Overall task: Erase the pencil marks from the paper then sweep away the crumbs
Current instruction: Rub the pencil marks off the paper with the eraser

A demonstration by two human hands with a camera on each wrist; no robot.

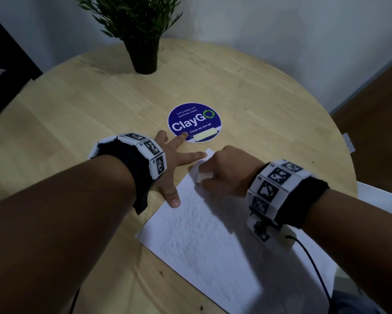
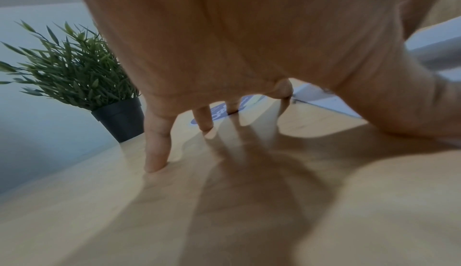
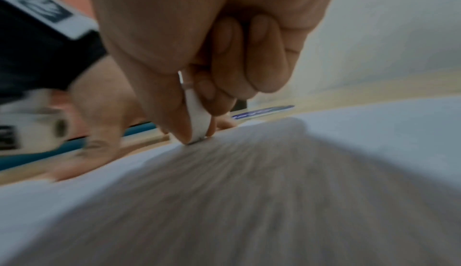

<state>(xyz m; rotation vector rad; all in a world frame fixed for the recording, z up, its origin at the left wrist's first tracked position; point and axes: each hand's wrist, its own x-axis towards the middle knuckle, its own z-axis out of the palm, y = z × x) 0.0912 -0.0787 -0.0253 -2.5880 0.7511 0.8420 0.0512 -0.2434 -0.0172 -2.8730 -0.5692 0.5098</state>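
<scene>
A white sheet of paper (image 1: 213, 234) with grey pencil shading lies on the round wooden table (image 1: 77, 109), near its front edge. My right hand (image 1: 224, 171) pinches a white eraser (image 1: 203, 176) (image 3: 197, 112) between thumb and fingers, its tip pressed on the paper's far corner. My left hand (image 1: 174, 164) lies spread and flat beside the paper's left edge, thumb on that edge and index fingertip at the far corner. In the left wrist view the left hand's fingertips (image 2: 157, 160) press on the wood. Eraser crumbs cannot be made out in the blur.
A round blue "ClayGo" sticker (image 1: 193, 122) sits on the table just beyond the hands. A potted green plant (image 1: 142, 46) (image 2: 82, 85) stands at the far side. A white chair seat (image 1: 380, 200) shows at the right, off the table's edge.
</scene>
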